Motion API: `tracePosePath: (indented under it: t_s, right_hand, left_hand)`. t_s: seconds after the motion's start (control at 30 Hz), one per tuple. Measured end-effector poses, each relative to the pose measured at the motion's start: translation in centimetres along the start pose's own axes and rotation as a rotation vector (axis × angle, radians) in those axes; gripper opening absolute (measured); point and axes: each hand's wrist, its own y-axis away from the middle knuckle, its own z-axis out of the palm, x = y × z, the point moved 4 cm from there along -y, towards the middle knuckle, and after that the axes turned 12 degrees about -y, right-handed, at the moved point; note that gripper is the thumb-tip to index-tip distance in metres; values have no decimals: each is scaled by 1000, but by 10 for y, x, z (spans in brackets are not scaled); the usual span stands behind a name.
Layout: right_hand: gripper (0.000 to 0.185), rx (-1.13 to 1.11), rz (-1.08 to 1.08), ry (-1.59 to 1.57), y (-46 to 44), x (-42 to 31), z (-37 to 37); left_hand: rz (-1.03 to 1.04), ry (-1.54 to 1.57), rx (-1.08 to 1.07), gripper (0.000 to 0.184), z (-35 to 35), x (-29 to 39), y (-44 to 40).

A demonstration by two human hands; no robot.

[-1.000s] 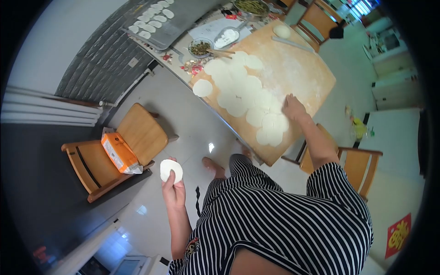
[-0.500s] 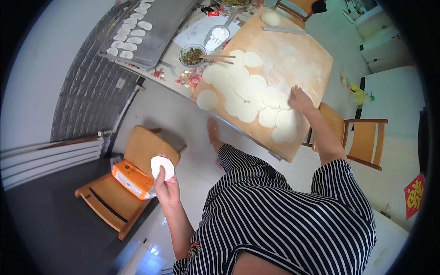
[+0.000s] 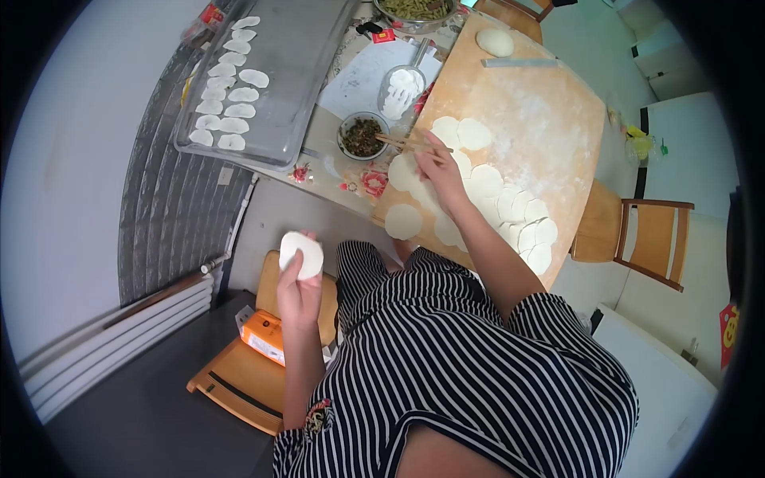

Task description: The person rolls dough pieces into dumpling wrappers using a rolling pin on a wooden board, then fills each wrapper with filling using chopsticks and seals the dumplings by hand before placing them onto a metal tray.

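Observation:
In my left hand (image 3: 298, 295) a round dumpling wrapper (image 3: 302, 253) is pinched between thumb and fingers, held away from the table over the chair. My right hand (image 3: 438, 169) has its fingers closed around the chopsticks (image 3: 392, 141), whose tips rest in a bowl of chopped filling (image 3: 362, 137). Beneath and beside that hand, overlapping flat wrappers (image 3: 486, 187) spread over the floury wooden board (image 3: 534, 111). One single wrapper (image 3: 403, 221) lies at the board's near left edge.
Filled dumplings (image 3: 233, 126) stand in rows on a grey tray (image 3: 275, 119) at left. A flour scoop (image 3: 401, 89), a dough ball (image 3: 496, 43), a metal strip (image 3: 519, 63) and a large bowl of greens (image 3: 414, 9) are farther back. Chairs (image 3: 259, 374) stand near the table.
My right hand has moved left from the wrappers at the board's right side to the chopsticks and closed on them. My left hand still holds its wrapper. The camera view has shifted.

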Motion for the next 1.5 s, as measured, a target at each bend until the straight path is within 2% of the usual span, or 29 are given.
tracePosePath:
  t_s: [0.07, 0.1, 0.17, 0.27, 0.4, 0.47, 0.53, 0.6, 0.77, 0.97, 1.27, 1.33, 1.5]
  right_hand:
    - [41, -80, -116, 45, -23, -2, 22]
    - [41, -64, -120, 42, -28, -3, 33]
    - [30, 5, -256, 258, -33, -17, 55]
    - [29, 102, -237, 338, -43, -23, 65]
    - [31, 296, -153, 275, -5, -45, 56]
    - [36, 362, -131, -53, 2, -45, 65]
    - [40, 391, -122, -76, 0, -34, 73]
    - [38, 528, -109, -182, -3, -12, 73]
    - [35, 586, -177, -58, -5, -4, 84]
    - [34, 629, -238, -90, -12, 9, 69]
    - [35, 632, -211, -62, -19, 11, 63]
    - [35, 634, -217, -111, -23, 20, 59]
    - [32, 651, -220, -272, -23, 29, 50]
  left_hand:
    - [-86, 39, -126, 43, 12, 8, -30]
    - [-82, 2, -147, 42, 17, 13, -45]
    - [-123, -17, -212, 42, 26, 23, -77]
    - [-189, -58, -300, 42, 36, 45, -133]
    - [-240, -164, -404, 46, 51, 69, -175]
    - [-295, -228, -387, 45, 58, 84, -202]
    - [-328, -235, -448, 43, 60, 96, -228]
    - [-337, -237, -460, 41, 66, 103, -248]
    - [-386, -255, -457, 42, 74, 107, -270]
    - [-345, -272, -431, 43, 82, 104, -262]
    - [-324, -259, -382, 41, 77, 104, -268]
    - [-347, -273, -458, 41, 81, 101, -272]
    - [-381, -308, -465, 40, 93, 87, -279]
